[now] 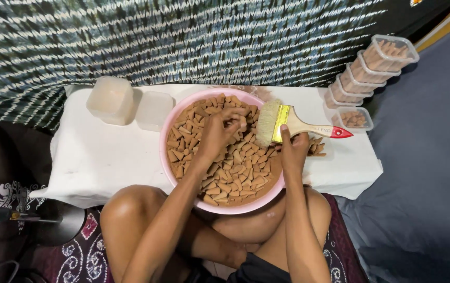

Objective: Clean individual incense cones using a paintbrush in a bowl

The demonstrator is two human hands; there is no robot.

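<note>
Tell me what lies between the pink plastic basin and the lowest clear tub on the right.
Head view: paintbrush handle and loose brown cones on white cloth, between basin and tub.

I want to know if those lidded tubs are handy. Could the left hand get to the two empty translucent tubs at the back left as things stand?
Probably yes. The left hand is over the pink basin, and the tubs stand just beyond its left rim on the white cloth, with nothing between.

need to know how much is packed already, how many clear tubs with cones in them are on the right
5: four filled tubs leaning in a row at the cloth's far right corner, topmost to lowest, and one open tub flat beside the brush tip. More may be hidden behind them.
</note>
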